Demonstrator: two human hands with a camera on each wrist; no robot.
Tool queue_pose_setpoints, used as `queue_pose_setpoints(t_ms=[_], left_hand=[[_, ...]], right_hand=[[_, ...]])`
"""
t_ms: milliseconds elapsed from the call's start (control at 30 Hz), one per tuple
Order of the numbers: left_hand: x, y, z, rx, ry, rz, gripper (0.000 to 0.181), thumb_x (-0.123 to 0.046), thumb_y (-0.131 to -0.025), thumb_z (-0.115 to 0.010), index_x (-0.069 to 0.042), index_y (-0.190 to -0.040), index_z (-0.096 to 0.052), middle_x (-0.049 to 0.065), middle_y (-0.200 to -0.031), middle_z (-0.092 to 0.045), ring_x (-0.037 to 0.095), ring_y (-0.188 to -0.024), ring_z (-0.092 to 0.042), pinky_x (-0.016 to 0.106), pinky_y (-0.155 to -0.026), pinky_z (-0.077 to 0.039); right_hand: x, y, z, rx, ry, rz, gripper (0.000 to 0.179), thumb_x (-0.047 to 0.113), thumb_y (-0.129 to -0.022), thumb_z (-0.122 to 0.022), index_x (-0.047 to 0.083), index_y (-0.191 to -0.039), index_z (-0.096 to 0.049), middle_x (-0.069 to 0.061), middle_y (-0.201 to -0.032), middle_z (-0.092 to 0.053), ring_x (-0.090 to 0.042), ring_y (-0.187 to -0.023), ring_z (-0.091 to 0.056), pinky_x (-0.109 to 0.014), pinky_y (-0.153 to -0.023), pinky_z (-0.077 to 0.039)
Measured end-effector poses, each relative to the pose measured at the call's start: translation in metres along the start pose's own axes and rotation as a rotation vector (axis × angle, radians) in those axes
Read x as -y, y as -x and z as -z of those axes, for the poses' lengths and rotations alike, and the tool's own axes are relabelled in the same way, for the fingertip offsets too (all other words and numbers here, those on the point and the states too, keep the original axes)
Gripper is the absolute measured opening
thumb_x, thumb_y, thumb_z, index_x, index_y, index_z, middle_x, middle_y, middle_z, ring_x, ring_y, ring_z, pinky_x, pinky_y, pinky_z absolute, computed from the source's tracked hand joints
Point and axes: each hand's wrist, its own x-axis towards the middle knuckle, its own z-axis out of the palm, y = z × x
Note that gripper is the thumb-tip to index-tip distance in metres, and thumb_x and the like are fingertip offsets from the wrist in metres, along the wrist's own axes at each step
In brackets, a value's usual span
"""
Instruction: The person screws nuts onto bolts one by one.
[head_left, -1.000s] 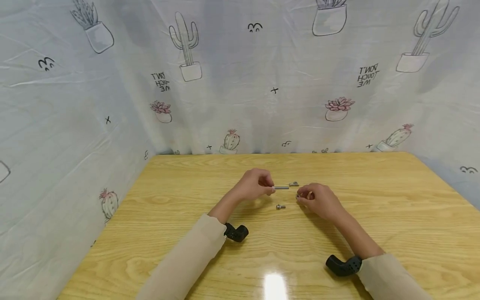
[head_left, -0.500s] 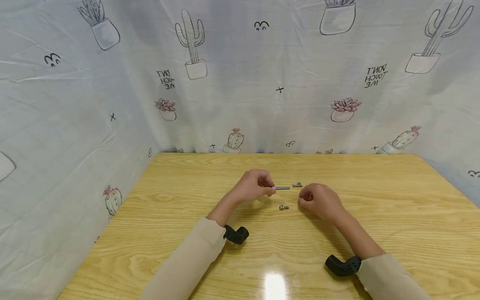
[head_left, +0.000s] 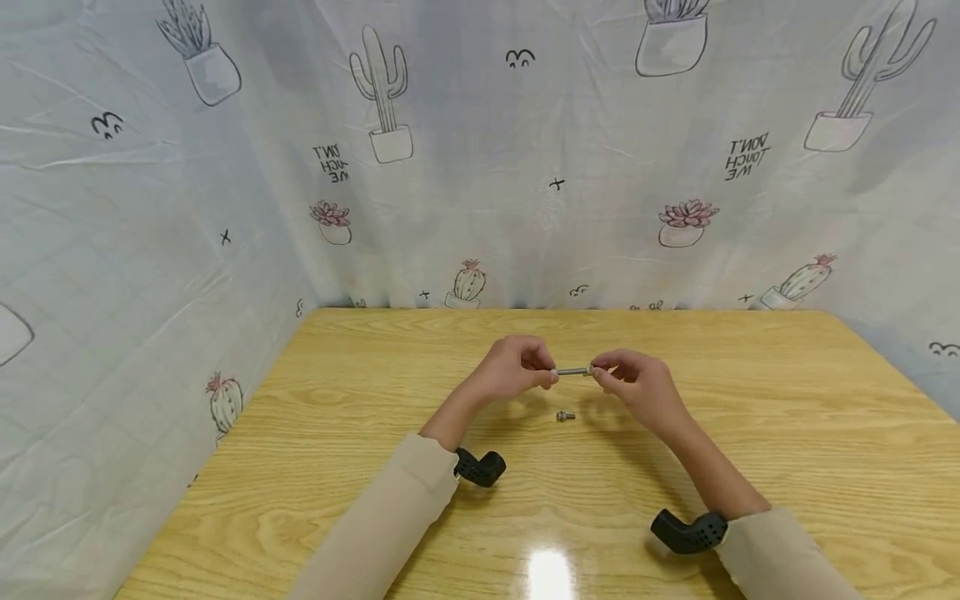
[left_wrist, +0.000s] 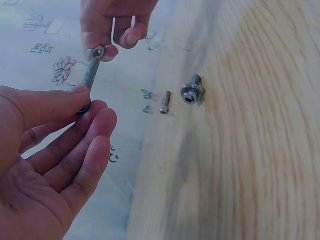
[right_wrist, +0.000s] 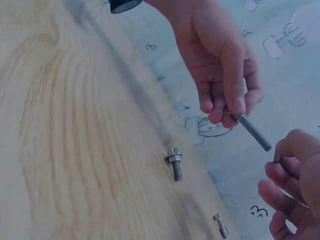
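In the head view my left hand (head_left: 513, 368) pinches the head end of a long threaded bolt (head_left: 572, 372), which points right, raised over the table. My right hand (head_left: 637, 382) pinches a small metal nut (left_wrist: 98, 52) between thumb and finger, right at the bolt's free end. From the right wrist view, a narrow gap shows between the bolt tip (right_wrist: 268, 147) and the nut (right_wrist: 277, 157). Below the hands, a short bolt with a nut and washers (head_left: 564, 416) lies on the table. Another slim bolt (left_wrist: 165, 103) lies farther back, hidden in the head view.
The wooden table (head_left: 390, 358) ends at a pale curtain (head_left: 480, 167) printed with cacti, which also runs along the left side. Each wrist carries a black curved camera mount (head_left: 480, 468).
My right hand has lifted from near the table and moved up and left, bringing the nut to the bolt's end. My left hand keeps holding the bolt, nearly still.
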Motion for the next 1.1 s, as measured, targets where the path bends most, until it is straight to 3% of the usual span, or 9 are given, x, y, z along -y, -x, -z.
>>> queue_pose_setpoints(t_ms=[167, 300, 533, 700, 800, 933, 1100], left_hand=[[-0.0036, -0.0003, 0.0003, -0.011, 0.004, -0.011, 0.004, -0.015, -0.09, -0.069, -0.012, -0.088, -0.067, 0.004, -0.083, -0.071, 0.033, -0.087, -0.068, 0.026, -0.071, -0.051], [-0.0023, 0.0001, 0.0, -0.021, 0.014, 0.01, 0.004, -0.014, -0.09, -0.07, -0.012, -0.089, -0.067, 0.005, -0.084, -0.071, 0.034, -0.088, -0.068, 0.026, -0.07, -0.052], [-0.0016, 0.0004, -0.0002, -0.019, 0.074, 0.03, 0.004, -0.013, -0.089, -0.07, -0.01, -0.088, -0.067, 0.006, -0.084, -0.071, 0.035, -0.09, -0.068, 0.044, -0.081, -0.055], [-0.0021, 0.0003, -0.0007, -0.01, 0.086, 0.02, 0.004, -0.012, -0.089, -0.07, -0.009, -0.088, -0.067, 0.006, -0.083, -0.072, 0.036, -0.091, -0.068, 0.048, -0.084, -0.055], [-0.0022, 0.0005, -0.001, -0.009, 0.083, 0.018, 0.005, -0.013, -0.089, -0.07, -0.009, -0.088, -0.067, 0.006, -0.083, -0.071, 0.036, -0.091, -0.068, 0.046, -0.083, -0.055], [-0.0021, 0.0012, -0.0014, -0.018, 0.065, 0.015, 0.004, -0.014, -0.089, -0.071, -0.011, -0.088, -0.068, 0.005, -0.083, -0.071, 0.035, -0.09, -0.068, 0.034, -0.076, -0.055], [-0.002, 0.002, -0.0023, -0.027, 0.052, 0.003, 0.004, -0.012, -0.088, -0.071, -0.01, -0.087, -0.068, 0.005, -0.085, -0.071, 0.033, -0.09, -0.069, 0.025, -0.072, -0.053]], right_hand=[[0.003, 0.0004, -0.0001, 0.008, -0.108, -0.013, 0.024, 0.019, -0.094, -0.065, 0.005, -0.112, -0.068, -0.018, -0.091, -0.068, -0.017, -0.068, -0.064, -0.022, -0.063, -0.047], [0.0021, 0.0005, -0.0012, 0.019, -0.14, 0.011, 0.024, 0.016, -0.094, -0.064, 0.004, -0.115, -0.067, -0.013, -0.091, -0.069, -0.015, -0.069, -0.065, -0.022, -0.066, -0.048], [0.0021, 0.0004, -0.002, 0.012, -0.15, 0.048, 0.024, 0.014, -0.093, -0.065, 0.004, -0.114, -0.067, -0.007, -0.089, -0.069, -0.018, -0.068, -0.064, -0.023, -0.062, -0.047], [0.004, 0.0011, -0.0019, 0.009, -0.153, 0.059, 0.022, 0.014, -0.093, -0.065, 0.006, -0.113, -0.068, -0.006, -0.086, -0.068, -0.019, -0.067, -0.063, -0.023, -0.06, -0.045], [0.0043, 0.0019, -0.0018, 0.01, -0.149, 0.058, 0.022, 0.015, -0.094, -0.064, 0.005, -0.113, -0.068, -0.01, -0.091, -0.069, -0.018, -0.068, -0.063, -0.024, -0.06, -0.046], [0.0044, 0.0019, -0.0023, 0.023, -0.152, 0.028, 0.023, 0.019, -0.095, -0.062, 0.004, -0.112, -0.068, -0.018, -0.097, -0.07, -0.018, -0.07, -0.062, -0.027, -0.066, -0.051], [0.0048, 0.0017, -0.0031, 0.061, -0.139, -0.029, 0.028, 0.025, -0.098, -0.058, 0.0, -0.107, -0.068, -0.018, -0.091, -0.069, -0.021, -0.069, -0.061, -0.031, -0.067, -0.051]])
